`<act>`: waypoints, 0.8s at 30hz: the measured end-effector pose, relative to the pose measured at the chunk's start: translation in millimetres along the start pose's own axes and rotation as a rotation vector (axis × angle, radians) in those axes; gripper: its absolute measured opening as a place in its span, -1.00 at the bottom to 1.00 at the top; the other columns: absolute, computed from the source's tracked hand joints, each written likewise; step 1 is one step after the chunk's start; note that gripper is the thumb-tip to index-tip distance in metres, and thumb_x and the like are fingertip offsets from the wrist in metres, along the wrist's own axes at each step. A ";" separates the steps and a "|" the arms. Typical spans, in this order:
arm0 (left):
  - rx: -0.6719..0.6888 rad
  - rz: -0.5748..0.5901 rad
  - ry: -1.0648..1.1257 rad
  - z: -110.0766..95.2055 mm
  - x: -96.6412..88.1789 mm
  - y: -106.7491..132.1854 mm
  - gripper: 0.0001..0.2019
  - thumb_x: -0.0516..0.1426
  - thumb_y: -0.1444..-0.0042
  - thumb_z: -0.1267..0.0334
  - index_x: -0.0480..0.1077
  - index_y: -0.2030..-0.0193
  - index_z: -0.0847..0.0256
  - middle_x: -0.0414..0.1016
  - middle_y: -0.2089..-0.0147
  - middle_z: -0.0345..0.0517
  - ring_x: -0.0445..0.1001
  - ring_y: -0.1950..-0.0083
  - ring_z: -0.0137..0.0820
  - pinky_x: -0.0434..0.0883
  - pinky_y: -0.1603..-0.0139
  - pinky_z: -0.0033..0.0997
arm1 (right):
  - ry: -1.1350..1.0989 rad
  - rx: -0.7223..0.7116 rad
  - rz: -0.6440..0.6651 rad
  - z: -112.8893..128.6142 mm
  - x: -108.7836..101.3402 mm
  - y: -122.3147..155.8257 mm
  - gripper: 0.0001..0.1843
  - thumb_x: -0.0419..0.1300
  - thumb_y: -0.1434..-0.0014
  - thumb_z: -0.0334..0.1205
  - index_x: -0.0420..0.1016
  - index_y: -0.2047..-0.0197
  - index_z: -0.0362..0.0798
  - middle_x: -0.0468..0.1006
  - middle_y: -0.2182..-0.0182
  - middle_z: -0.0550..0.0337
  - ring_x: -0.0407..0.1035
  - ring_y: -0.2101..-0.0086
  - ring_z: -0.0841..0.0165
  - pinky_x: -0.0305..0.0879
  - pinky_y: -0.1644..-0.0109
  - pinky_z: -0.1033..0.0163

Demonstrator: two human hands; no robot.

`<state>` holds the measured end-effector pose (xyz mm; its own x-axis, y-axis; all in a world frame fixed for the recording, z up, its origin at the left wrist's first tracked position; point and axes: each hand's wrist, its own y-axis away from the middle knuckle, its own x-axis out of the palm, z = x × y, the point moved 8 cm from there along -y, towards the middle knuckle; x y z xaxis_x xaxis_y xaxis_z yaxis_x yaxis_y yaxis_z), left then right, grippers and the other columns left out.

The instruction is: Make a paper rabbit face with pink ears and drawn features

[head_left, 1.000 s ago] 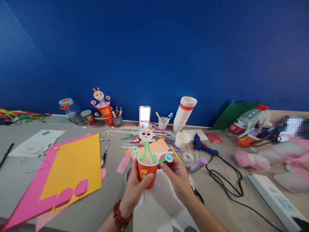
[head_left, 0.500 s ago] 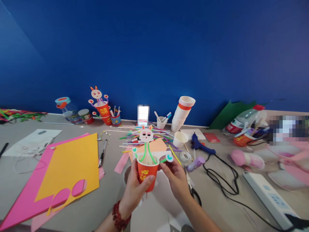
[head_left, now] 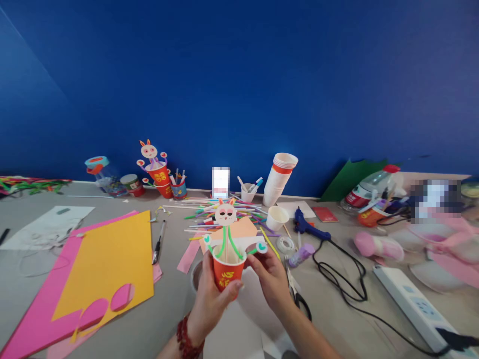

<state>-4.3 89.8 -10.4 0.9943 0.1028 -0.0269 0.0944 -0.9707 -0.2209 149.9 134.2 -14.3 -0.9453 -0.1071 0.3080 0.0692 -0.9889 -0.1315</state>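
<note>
A red paper cup with yellow lettering is wrapped by my left hand, thumb across its front. From the cup rises a stick topped by a white paper rabbit face with orange ears. Green pipe cleaners bend out of the cup on both sides as arms, ending in white paper paws with teal marks. Beside the rim, my right hand pinches the right-hand pipe cleaner just below its paper paw; its fingertips are partly hidden.
Scissors, a purple glue stick, a roll of tape and a blue glue gun with a looping cord lie to the right. Farther right is a power strip. Yellow card covers pink sheets at left. A finished-looking rabbit cup stands behind.
The cup is tipped slightly more, its top leaning toward me, and the rabbit face sits a little lower in view. Both hands keep their holds. The whole view has shifted slightly.
</note>
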 end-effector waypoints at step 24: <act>-0.267 -0.266 0.494 34.2 -20.6 0.1 -0.36 0.30 -0.06 0.13 0.21 -0.26 0.13 0.54 0.04 -0.03 0.55 0.08 -0.26 0.52 0.15 -0.39 | 0.446 0.253 0.526 -38.4 40.1 20.7 -0.71 0.35 -0.08 -0.06 0.49 0.40 -0.13 0.41 0.55 0.30 0.17 0.53 0.49 0.04 0.46 0.38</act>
<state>-26.5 95.0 -43.2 0.8343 0.2983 0.4637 0.2880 -0.9529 0.0948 101.2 113.4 -40.9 -0.8028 -0.5756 -0.1557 0.5702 -0.8174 0.0819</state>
